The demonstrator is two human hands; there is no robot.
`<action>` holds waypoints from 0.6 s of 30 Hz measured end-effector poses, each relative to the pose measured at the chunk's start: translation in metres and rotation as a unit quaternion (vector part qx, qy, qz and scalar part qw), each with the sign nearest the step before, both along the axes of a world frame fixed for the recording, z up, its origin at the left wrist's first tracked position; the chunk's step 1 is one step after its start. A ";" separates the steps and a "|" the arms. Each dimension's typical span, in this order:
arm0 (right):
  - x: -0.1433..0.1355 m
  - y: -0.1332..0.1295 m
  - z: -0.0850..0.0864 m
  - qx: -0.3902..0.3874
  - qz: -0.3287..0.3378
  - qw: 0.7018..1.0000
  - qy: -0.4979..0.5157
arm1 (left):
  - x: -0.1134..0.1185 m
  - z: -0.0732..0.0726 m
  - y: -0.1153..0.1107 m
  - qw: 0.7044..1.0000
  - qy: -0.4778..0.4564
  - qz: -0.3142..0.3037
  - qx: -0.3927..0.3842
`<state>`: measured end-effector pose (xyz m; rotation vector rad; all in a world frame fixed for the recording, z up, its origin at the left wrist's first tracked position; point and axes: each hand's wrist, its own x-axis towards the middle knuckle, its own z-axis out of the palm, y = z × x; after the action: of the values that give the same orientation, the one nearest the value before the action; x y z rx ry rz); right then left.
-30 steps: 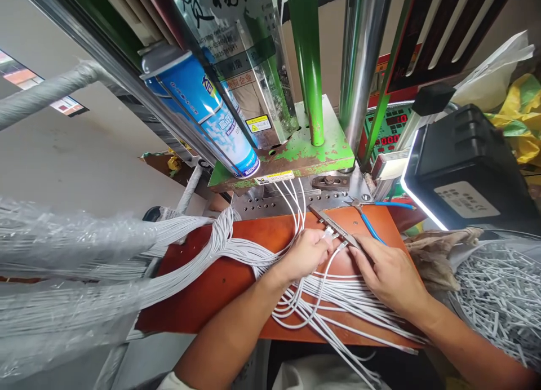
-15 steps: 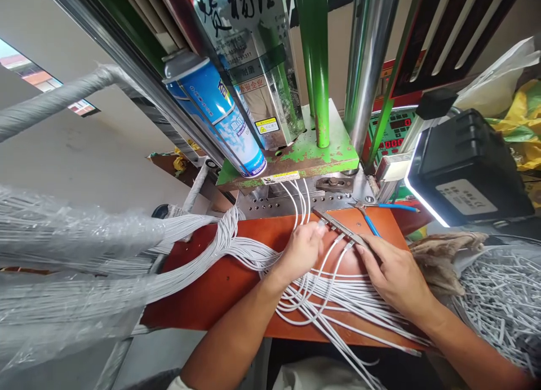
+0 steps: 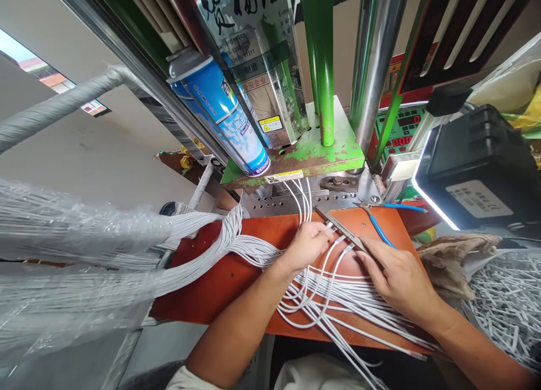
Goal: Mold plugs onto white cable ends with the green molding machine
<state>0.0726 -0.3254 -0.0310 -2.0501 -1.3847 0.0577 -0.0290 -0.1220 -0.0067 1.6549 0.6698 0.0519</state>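
My right hand (image 3: 395, 269) grips the near end of a narrow metal bar (image 3: 343, 230), thumb and fingers closed on it. The bar slants above the orange-brown tabletop. Two white cables (image 3: 327, 256) meet its lower side with their connector ends and loop down toward me. At the bar's far part, my left hand (image 3: 310, 244) pinches the end of another white cable; its connector (image 3: 330, 226) touches or nearly touches the bar, and the fingers partly hide it. Below both hands lies a loose spread of white cables (image 3: 359, 297).
A green press plate (image 3: 313, 160) stands behind, several cables running under it. A blue spray can (image 3: 222, 116) rests there. Blue-handled pliers (image 3: 380, 226) lie right of the bar. Wrapped cable bundles (image 3: 84, 221) come from the left; a black-cased lamp (image 3: 477, 164) and a bag of white offcuts (image 3: 507, 300) are right.
My left hand has moved slightly toward the bar, bringing the pinched connector up against or very near it. My right hand keeps its hold. The whole view has shifted a little.
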 end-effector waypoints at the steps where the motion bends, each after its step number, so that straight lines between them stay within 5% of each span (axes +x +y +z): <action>1: 0.000 0.000 0.000 0.003 0.005 1.000 0.000 | 0.000 0.000 0.000 1.000 -0.005 -0.003 -0.008; 9: -0.002 0.001 0.002 0.018 -0.069 0.997 0.025 | -0.005 0.007 0.013 0.995 0.034 -0.079 -0.057; 15: 0.001 -0.002 0.001 0.026 -0.035 0.999 0.010 | -0.004 0.005 0.015 0.994 0.051 -0.100 0.007; 18: 0.001 -0.002 0.000 0.031 -0.015 0.999 -0.009 | -0.004 0.009 0.015 0.986 0.040 -0.120 0.104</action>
<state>0.0733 -0.3276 -0.0313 -2.0236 -1.3496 -0.0167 -0.0329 -0.1067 0.0024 1.9371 0.5330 -0.1227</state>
